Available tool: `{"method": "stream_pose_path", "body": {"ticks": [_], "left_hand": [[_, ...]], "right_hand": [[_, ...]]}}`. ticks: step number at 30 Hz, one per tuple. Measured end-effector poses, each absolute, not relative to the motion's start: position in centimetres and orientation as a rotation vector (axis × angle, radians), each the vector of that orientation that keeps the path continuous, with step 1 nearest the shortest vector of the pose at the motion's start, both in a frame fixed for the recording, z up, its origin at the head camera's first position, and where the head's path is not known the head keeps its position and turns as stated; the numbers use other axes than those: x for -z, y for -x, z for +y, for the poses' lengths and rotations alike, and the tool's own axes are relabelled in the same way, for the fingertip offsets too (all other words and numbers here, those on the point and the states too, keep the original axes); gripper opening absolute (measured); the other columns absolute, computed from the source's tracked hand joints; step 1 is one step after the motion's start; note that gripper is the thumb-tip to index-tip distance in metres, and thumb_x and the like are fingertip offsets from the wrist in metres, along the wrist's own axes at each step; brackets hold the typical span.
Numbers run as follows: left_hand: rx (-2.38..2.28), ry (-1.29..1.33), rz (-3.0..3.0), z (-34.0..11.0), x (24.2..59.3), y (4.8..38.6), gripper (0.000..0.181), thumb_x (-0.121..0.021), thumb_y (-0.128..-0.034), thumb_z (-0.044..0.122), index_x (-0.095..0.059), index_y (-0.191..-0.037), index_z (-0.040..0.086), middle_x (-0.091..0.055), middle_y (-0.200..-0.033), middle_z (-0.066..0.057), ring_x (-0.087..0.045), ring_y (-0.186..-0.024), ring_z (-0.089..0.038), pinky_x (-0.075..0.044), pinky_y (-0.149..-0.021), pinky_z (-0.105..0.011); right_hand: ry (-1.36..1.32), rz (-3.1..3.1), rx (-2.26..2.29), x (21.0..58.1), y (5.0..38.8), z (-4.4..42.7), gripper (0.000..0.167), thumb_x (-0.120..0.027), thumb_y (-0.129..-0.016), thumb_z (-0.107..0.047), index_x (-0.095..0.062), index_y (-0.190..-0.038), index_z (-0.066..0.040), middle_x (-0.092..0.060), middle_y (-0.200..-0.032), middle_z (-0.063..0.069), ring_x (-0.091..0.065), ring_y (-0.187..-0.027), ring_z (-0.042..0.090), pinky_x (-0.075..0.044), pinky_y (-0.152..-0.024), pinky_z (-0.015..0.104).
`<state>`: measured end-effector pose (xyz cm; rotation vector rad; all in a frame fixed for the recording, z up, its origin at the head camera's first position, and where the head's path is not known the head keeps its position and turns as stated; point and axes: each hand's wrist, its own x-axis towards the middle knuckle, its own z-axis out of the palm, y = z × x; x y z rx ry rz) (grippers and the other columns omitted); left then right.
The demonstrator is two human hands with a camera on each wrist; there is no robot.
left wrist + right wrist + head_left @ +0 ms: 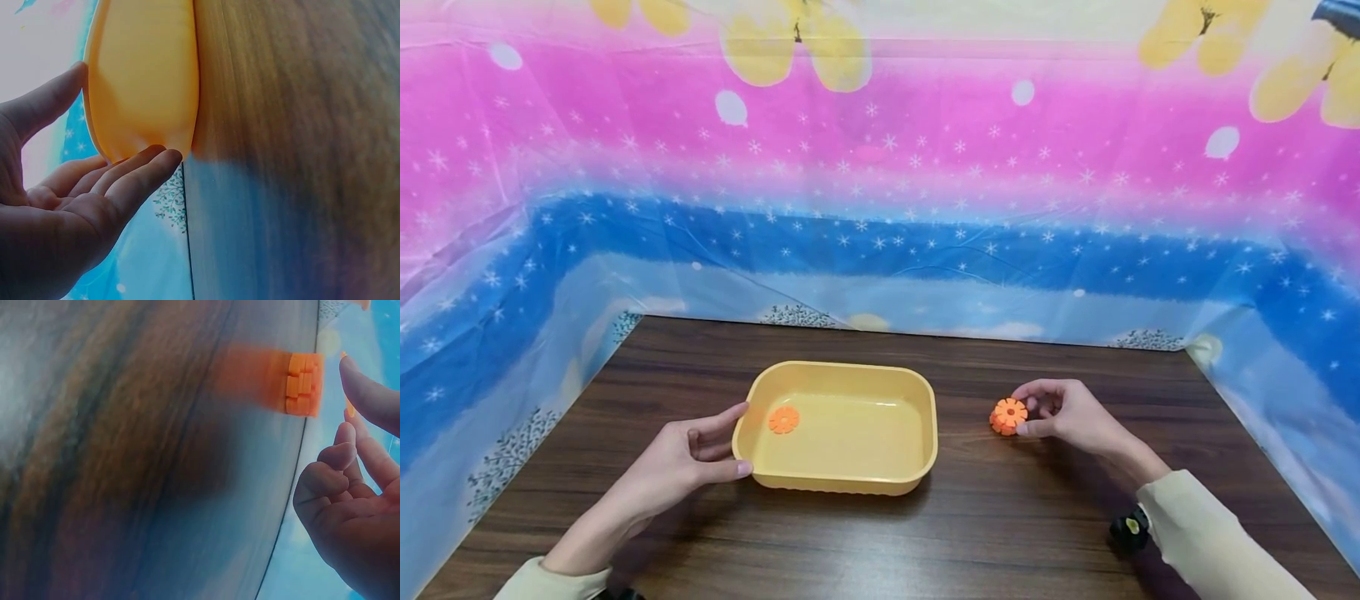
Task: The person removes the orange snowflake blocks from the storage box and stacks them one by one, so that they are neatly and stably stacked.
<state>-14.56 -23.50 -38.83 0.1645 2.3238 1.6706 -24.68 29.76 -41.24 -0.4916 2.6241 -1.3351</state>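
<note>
In the head view, my right hand (pixel 1060 412) pinches an orange notched building disc (pixel 1011 412) between thumb and finger. Just below it is a short stack of like discs (pixel 304 384) on the table; the right wrist view shows a gap between the held disc and the stack. My left hand (pixel 688 454) touches the left end of a yellow plastic basin (pixel 842 482), its thumb near the front corner and its fairly straight fingers against the end wall. One orange disc (pixel 784 420) lies flat on the basin's floor, toward the left.
The dark wood-grain table (pixel 880 546) carries the basin at its middle. A pink and blue patterned cloth (pixel 880 192) hangs around the table's back and sides. A small black device (pixel 1129 528) is strapped at my right wrist.
</note>
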Motion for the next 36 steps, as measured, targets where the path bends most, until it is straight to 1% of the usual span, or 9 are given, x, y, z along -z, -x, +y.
{"method": "stream_pose_path", "body": {"ticks": [6,15,23,36], "left_hand": [[-1.679,-0.165,2.319,-23.5,38.8,14.6,0.087,-0.083,-0.0912,0.017,-0.034,-0.162,0.005,-0.033,-0.164,-0.020,-0.053,-0.137,-0.039,-0.056,-0.099,-0.039],[-1.673,-0.163,2.320,-23.6,38.8,14.6,0.087,-0.083,-0.0912,0.017,-0.035,-0.162,0.005,-0.032,-0.165,-0.021,-0.054,-0.136,-0.040,-0.056,-0.099,-0.040],[-1.670,-0.170,2.318,-23.6,38.7,14.6,0.086,-0.083,-0.0910,0.017,-0.035,-0.162,0.005,-0.031,-0.165,-0.021,-0.054,-0.136,-0.041,-0.057,-0.098,-0.040],[-1.693,-0.184,2.301,-23.5,38.6,14.5,0.087,-0.083,-0.0908,0.015,-0.035,-0.162,0.004,-0.032,-0.165,-0.023,-0.053,-0.136,-0.042,-0.057,-0.098,-0.038]], "right_hand": [[0.501,2.636,1.317,41.1,24.8,29.8,0.045,-0.090,-0.081,-0.010,-0.071,-0.119,0.001,-0.062,-0.095,0.014,-0.050,-0.071,0.018,-0.041,-0.058,0.025],[0.497,2.652,1.287,41.8,25.2,29.7,0.043,-0.091,-0.080,-0.009,-0.070,-0.116,-0.001,-0.061,-0.095,0.014,-0.050,-0.068,0.017,-0.044,-0.056,0.025],[0.487,2.683,1.230,42.0,25.2,29.5,0.041,-0.091,-0.079,-0.010,-0.071,-0.114,-0.002,-0.061,-0.093,0.012,-0.051,-0.072,0.020,-0.044,-0.057,0.026],[0.529,2.701,1.206,42.3,25.2,29.7,0.039,-0.091,-0.080,-0.010,-0.071,-0.114,-0.003,-0.061,-0.092,0.011,-0.052,-0.072,0.020,-0.043,-0.059,0.026]]}}
